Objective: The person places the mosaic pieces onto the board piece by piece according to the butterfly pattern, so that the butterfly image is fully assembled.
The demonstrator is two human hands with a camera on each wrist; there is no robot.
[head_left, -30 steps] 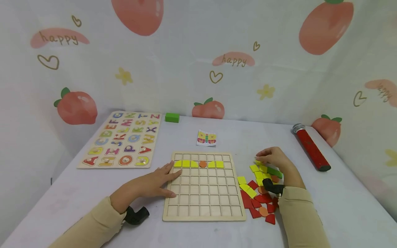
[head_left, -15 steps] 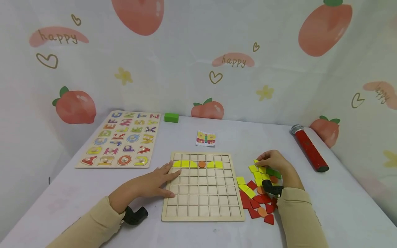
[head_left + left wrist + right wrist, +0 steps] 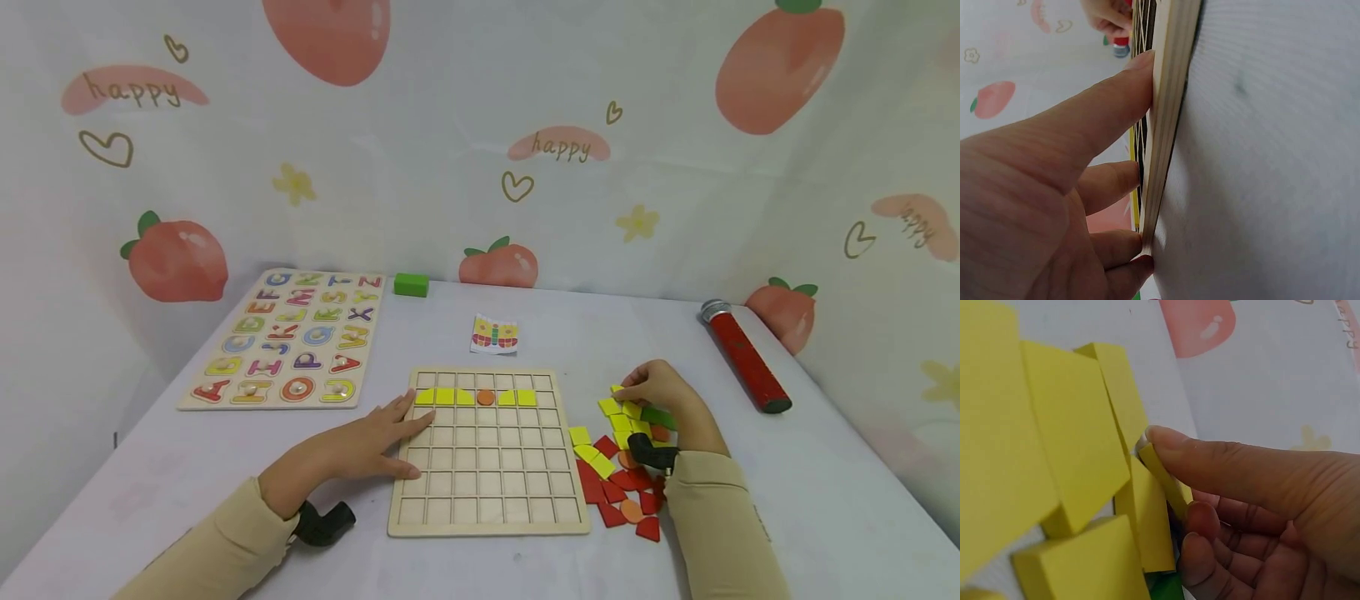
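Right grip [image 3: 663,393] pinches one yellow tile [image 3: 1164,479]; left grip [image 3: 360,443], spread wide, touches one board [image 3: 487,460] bearing six pieces [image 3: 464,397].

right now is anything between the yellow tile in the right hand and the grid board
Nothing visible blocks the way from the pinched yellow tile to the grid board; loose yellow tiles lie low beside the right hand.
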